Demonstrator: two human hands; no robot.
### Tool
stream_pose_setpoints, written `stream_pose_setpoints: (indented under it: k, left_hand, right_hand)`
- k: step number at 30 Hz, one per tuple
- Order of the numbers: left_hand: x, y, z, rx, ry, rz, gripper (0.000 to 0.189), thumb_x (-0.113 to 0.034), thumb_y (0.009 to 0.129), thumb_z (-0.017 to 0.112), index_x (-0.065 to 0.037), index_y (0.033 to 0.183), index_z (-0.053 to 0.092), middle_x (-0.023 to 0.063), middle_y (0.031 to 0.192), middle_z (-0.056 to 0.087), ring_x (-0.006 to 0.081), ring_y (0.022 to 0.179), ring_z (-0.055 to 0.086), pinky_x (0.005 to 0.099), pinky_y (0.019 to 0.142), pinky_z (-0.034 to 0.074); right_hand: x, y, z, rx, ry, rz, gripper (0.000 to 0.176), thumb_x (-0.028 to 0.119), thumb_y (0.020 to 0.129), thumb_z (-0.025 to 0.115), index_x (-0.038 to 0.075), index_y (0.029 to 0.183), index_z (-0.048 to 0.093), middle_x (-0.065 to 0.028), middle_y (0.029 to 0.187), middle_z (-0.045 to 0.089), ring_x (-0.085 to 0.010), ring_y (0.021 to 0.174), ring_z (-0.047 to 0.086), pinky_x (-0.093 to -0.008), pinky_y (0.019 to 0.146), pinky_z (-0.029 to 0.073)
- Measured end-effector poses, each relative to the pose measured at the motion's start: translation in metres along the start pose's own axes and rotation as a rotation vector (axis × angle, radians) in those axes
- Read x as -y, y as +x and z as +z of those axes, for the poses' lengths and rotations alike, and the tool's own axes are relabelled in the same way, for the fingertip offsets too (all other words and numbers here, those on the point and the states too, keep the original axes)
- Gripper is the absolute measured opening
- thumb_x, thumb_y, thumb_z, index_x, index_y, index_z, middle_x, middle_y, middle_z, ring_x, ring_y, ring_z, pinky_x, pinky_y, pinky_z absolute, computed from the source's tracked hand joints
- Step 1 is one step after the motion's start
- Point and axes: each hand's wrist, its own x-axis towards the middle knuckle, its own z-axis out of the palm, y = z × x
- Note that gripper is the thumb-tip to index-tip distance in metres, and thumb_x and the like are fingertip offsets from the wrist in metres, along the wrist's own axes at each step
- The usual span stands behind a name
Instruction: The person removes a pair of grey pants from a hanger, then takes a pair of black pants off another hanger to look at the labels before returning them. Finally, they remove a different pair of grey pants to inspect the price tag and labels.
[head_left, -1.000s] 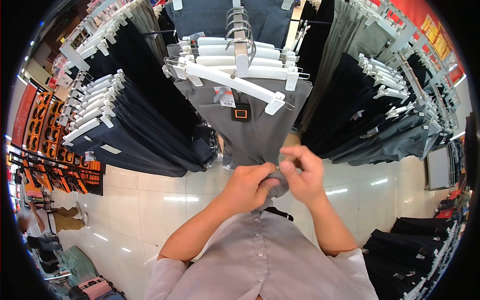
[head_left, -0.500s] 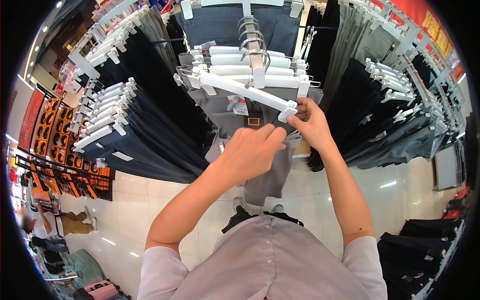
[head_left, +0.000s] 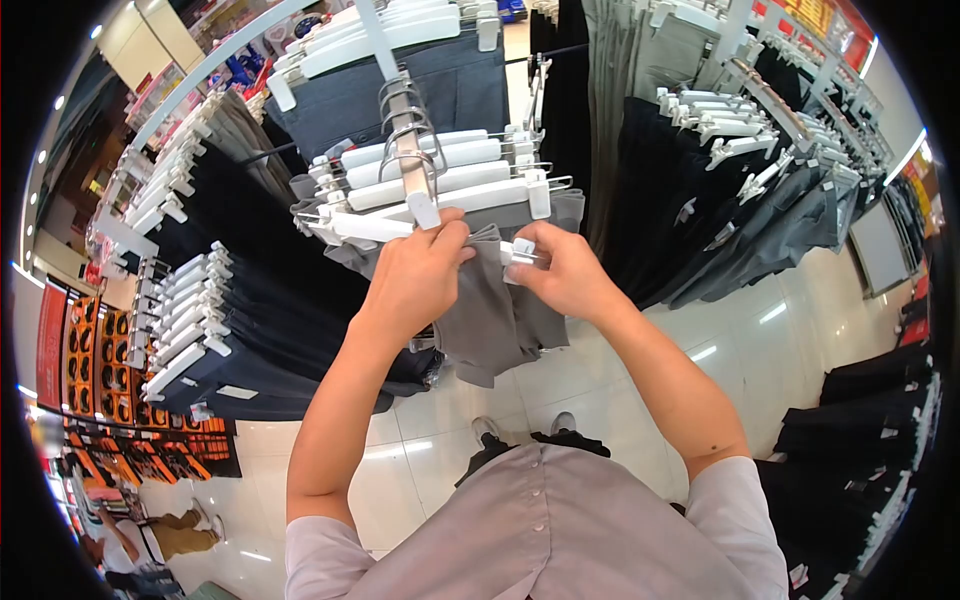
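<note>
Grey trousers (head_left: 478, 325) hang at the front of a rack arm, folded at the waist. My left hand (head_left: 415, 275) is closed on their waistband, knuckles up, just below the arm's white end cap. My right hand (head_left: 562, 268) pinches the white clip (head_left: 522, 250) at the end of a hanger, against the trousers' upper edge. Most of that white hanger (head_left: 365, 227) is hidden behind my left hand and the cloth. Whether the clip's jaws are open or closed cannot be made out. Several white hangers (head_left: 450, 185) with grey trousers sit close behind.
The metal rack arm (head_left: 408, 140) points toward me above my hands. Dark trousers (head_left: 290, 345) hang on the left, and more dark trousers (head_left: 665, 190) on the right. Tiled floor (head_left: 640, 400) lies below. A person (head_left: 150, 540) is at the far lower left.
My left hand has moved up and left onto the waistband. My right hand has come left and down with the hanger clip. The view has shifted, so the rack sits further left.
</note>
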Motion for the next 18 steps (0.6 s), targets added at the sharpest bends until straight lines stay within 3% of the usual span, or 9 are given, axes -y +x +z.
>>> stream_pose_setpoints:
  k: [2,5,11,14,17,18]
  left_hand:
    - [0.000,0.001,-0.003,0.055,-0.022,-0.047,0.020,-0.001,0.081,0.065,0.002,0.099,0.056,0.0205,0.107,0.065,0.0400,0.084,0.064,0.0428,0.070,0.052]
    - [-0.002,-0.005,0.009,0.075,-0.061,-0.057,0.021,-0.001,0.082,0.064,0.002,0.101,0.057,0.0210,0.105,0.065,0.0397,0.084,0.065,0.0423,0.070,0.052]
    - [0.013,-0.008,0.019,0.025,-0.108,-0.003,0.019,0.000,0.081,0.064,0.001,0.098,0.056,0.0164,0.104,0.063,0.0385,0.086,0.063,0.0410,0.068,0.052]
    - [0.011,-0.007,0.019,0.023,-0.147,0.009,0.019,0.002,0.080,0.064,0.001,0.097,0.056,0.0161,0.102,0.062,0.0380,0.085,0.063,0.0403,0.070,0.051]
    - [0.012,-0.004,0.020,0.010,-0.200,0.018,0.018,0.004,0.079,0.063,0.002,0.095,0.056,0.0163,0.097,0.063,0.0372,0.086,0.062,0.0391,0.073,0.051]
    - [0.013,-0.003,0.020,0.005,-0.220,0.021,0.017,0.004,0.079,0.063,0.002,0.095,0.056,0.0163,0.096,0.063,0.0369,0.086,0.062,0.0387,0.074,0.051]
  right_hand:
    - [0.006,-0.003,0.001,0.000,-0.006,-0.014,0.026,0.011,0.078,0.073,-0.001,0.096,0.058,-0.0139,0.079,0.067,-0.0218,0.072,0.065,-0.0337,0.067,0.050]
    - [0.002,-0.003,0.006,0.027,0.023,0.032,0.027,0.006,0.080,0.072,-0.001,0.101,0.055,-0.0079,0.083,0.065,-0.0136,0.076,0.062,-0.0303,0.070,0.050]
    - [0.004,-0.004,0.010,0.004,-0.024,0.008,0.028,0.006,0.081,0.071,0.000,0.102,0.055,-0.0088,0.079,0.065,-0.0154,0.070,0.062,-0.0306,0.066,0.050]
    - [0.008,-0.009,0.005,-0.042,-0.131,-0.073,0.027,0.011,0.079,0.072,0.001,0.098,0.056,-0.0163,0.076,0.065,-0.0303,0.067,0.064,-0.0370,0.064,0.049]
    - [0.000,-0.012,0.006,-0.142,-0.271,-0.308,0.026,0.010,0.079,0.072,0.002,0.098,0.057,-0.0167,0.075,0.064,-0.0339,0.066,0.064,-0.0382,0.063,0.049]
    - [-0.001,-0.013,0.007,-0.136,-0.193,-0.254,0.026,0.010,0.079,0.072,0.002,0.098,0.057,-0.0164,0.075,0.064,-0.0338,0.067,0.064,-0.0381,0.063,0.049]
